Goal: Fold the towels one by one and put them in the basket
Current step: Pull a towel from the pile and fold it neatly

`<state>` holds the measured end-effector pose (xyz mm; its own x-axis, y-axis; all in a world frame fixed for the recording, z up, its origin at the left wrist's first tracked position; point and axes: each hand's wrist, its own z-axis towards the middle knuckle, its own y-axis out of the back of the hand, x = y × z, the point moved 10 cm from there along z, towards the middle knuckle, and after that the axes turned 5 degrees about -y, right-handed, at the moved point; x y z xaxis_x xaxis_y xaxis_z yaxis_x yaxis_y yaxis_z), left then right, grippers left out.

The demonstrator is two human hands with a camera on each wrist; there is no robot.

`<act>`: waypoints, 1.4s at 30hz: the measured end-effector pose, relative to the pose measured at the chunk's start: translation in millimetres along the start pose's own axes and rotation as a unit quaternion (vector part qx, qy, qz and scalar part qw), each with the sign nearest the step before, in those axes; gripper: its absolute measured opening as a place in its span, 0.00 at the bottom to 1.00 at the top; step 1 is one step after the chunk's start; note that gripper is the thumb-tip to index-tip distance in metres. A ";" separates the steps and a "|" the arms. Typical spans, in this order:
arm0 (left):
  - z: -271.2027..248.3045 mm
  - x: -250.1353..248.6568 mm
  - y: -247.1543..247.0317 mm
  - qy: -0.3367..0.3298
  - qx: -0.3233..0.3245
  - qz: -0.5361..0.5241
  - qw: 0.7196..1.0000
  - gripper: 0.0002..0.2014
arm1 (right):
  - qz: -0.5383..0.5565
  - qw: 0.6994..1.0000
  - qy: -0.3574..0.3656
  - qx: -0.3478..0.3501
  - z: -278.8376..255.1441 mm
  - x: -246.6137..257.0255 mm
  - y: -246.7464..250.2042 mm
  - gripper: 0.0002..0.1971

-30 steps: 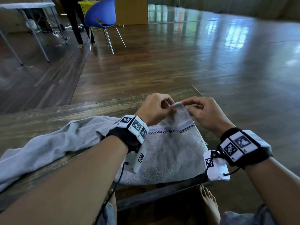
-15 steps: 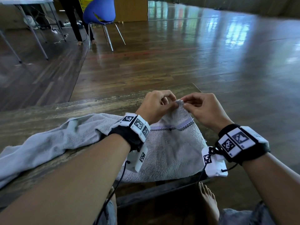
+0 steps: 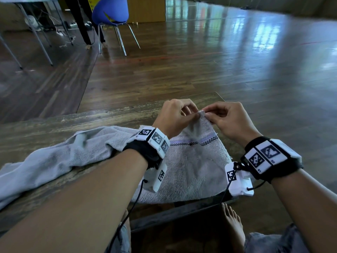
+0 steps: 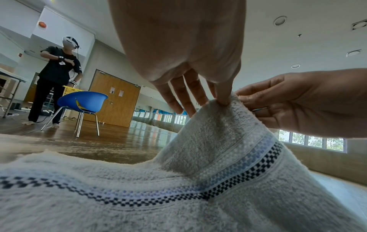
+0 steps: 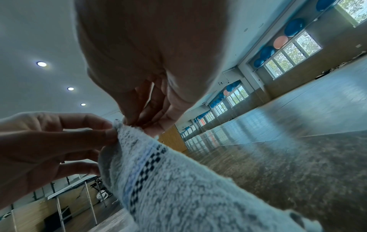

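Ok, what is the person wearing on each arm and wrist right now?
Both forearms are bare, with no sleeves. The left hand and right hand each have a black wristband with white blocks bearing square black-and-white markers. A white camera unit hangs under each wrist, with thin black cables.

towel (image 3: 191,167): pale grey terry, checkered dark-and-blue stripe; lies spread on the wooden bench (image 3: 91,121), far corner lifted into a peak, near edge overhanging the bench's edge.
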<state>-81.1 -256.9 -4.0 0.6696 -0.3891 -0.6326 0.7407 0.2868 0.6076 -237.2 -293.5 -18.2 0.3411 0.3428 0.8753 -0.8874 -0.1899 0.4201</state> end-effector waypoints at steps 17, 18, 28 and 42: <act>-12.8 1.4 -29.2 0.016 0.167 -0.030 0.985 0.08 | -0.018 0.998 0.040 0.043 -5.1 16.7 -11.7 0.05; -12.0 3.5 -27.2 0.015 0.167 -0.020 0.986 0.11 | -0.022 0.998 0.046 0.039 -4.1 17.8 -8.8 0.06; -9.1 46.8 16.9 0.051 0.144 0.119 0.981 0.15 | -0.047 0.992 0.021 -0.116 12.5 -19.5 60.7 0.09; -31.5 103.4 80.9 0.151 0.086 0.151 0.973 0.07 | -0.114 0.971 -0.142 -0.152 19.3 -90.7 85.6 0.06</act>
<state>49.8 -246.4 -35.4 0.8599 -0.0267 -0.5098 0.5053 0.1865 0.8425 -338.1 -358.6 -57.0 0.5725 0.0686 0.8170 -0.8149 0.1573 0.5578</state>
